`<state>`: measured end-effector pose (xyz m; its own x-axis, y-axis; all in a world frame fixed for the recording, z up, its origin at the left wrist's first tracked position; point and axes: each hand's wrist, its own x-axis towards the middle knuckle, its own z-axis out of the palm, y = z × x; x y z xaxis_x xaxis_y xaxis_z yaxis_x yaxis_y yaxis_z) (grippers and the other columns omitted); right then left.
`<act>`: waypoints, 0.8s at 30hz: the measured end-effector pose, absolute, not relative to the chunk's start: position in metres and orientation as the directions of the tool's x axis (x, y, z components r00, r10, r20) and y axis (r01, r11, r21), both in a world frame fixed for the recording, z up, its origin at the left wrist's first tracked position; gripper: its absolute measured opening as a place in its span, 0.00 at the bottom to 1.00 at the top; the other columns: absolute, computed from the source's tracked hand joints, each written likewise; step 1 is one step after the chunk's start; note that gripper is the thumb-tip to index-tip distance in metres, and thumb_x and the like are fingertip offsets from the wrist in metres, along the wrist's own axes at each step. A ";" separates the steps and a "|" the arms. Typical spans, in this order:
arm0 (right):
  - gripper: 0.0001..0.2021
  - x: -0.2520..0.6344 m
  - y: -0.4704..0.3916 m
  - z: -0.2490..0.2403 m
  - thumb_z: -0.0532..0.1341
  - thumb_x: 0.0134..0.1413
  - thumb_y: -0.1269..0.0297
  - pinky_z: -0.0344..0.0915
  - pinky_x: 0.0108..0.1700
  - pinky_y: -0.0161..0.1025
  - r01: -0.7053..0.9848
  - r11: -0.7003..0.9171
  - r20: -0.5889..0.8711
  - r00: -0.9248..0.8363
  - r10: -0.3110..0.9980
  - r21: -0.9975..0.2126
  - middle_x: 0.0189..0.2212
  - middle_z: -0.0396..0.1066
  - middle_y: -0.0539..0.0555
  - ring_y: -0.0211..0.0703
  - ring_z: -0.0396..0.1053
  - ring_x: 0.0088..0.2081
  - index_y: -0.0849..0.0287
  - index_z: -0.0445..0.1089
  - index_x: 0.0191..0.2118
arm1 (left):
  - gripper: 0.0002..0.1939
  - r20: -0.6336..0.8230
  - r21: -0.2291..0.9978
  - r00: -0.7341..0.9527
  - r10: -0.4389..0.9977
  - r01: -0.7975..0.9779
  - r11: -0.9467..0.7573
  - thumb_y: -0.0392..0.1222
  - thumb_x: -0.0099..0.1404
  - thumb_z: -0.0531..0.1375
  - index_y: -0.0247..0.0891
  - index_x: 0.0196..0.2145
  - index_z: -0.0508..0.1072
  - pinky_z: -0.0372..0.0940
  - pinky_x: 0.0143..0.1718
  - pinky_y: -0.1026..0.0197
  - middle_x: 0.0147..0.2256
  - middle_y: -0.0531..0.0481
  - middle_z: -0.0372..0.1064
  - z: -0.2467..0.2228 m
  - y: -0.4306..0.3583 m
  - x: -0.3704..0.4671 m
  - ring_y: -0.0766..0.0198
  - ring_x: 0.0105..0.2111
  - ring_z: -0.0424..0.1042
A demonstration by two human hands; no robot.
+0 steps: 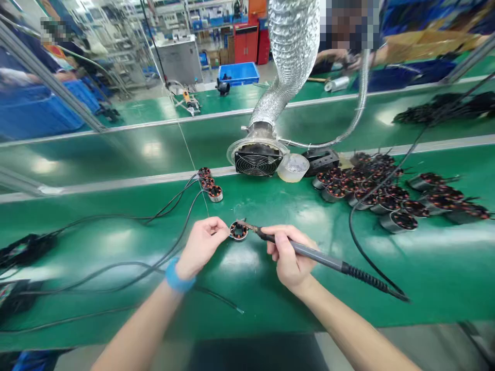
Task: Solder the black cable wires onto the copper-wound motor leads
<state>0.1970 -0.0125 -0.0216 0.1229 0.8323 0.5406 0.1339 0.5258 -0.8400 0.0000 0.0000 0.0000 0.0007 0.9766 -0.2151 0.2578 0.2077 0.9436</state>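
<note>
A small round motor stator with copper windings sits on the green bench in front of me. My right hand is closed round the grey handle of a soldering iron, whose tip reaches the top of the stator. At the stator's left edge my left hand, with a blue band on its wrist, pinches something thin, too small to make out, perhaps a wire end. Three more stators stand in a row further back on the left, with black cables running from them.
A fume duct with a fan grille hangs behind the stator, beside a white cup. Many stators crowd the right side. The iron's black cord loops at right; cables cross the left. People are across the bench.
</note>
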 end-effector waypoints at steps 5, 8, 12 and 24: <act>0.11 0.194 -0.010 -0.021 0.56 0.64 0.69 0.62 0.19 0.32 0.174 0.534 0.555 0.115 0.824 -0.828 0.22 0.72 0.48 0.35 0.68 0.19 0.55 0.78 0.40 | 0.06 -0.214 0.947 0.000 0.977 0.247 0.207 0.40 0.56 0.60 0.35 0.25 0.71 0.47 0.23 0.66 0.21 0.57 0.62 -0.003 0.001 0.000 0.73 0.20 0.51; 0.11 0.195 -0.011 -0.020 0.56 0.63 0.70 0.64 0.20 0.33 0.203 0.549 0.576 0.105 0.811 -0.811 0.24 0.74 0.49 0.35 0.68 0.19 0.55 0.77 0.40 | 0.06 -0.206 0.951 0.005 0.979 0.236 0.199 0.39 0.56 0.61 0.35 0.25 0.71 0.47 0.23 0.66 0.22 0.56 0.63 -0.003 0.001 0.000 0.73 0.21 0.52; 0.11 0.196 -0.012 -0.016 0.56 0.62 0.70 0.67 0.24 0.35 0.218 0.598 0.624 0.069 0.779 -0.771 0.24 0.75 0.49 0.36 0.69 0.19 0.56 0.77 0.37 | 0.06 -0.204 0.956 0.008 0.979 0.217 0.197 0.39 0.55 0.61 0.35 0.24 0.71 0.48 0.23 0.66 0.21 0.56 0.63 -0.001 0.000 0.001 0.73 0.21 0.53; 0.11 0.193 -0.011 -0.010 0.55 0.60 0.72 0.69 0.28 0.37 0.173 0.655 0.660 -0.038 0.751 -0.735 0.21 0.74 0.49 0.37 0.71 0.21 0.57 0.76 0.34 | 0.05 -0.204 0.959 0.012 0.979 0.204 0.198 0.38 0.55 0.61 0.35 0.25 0.72 0.49 0.24 0.66 0.21 0.56 0.64 -0.003 0.002 -0.001 0.73 0.21 0.54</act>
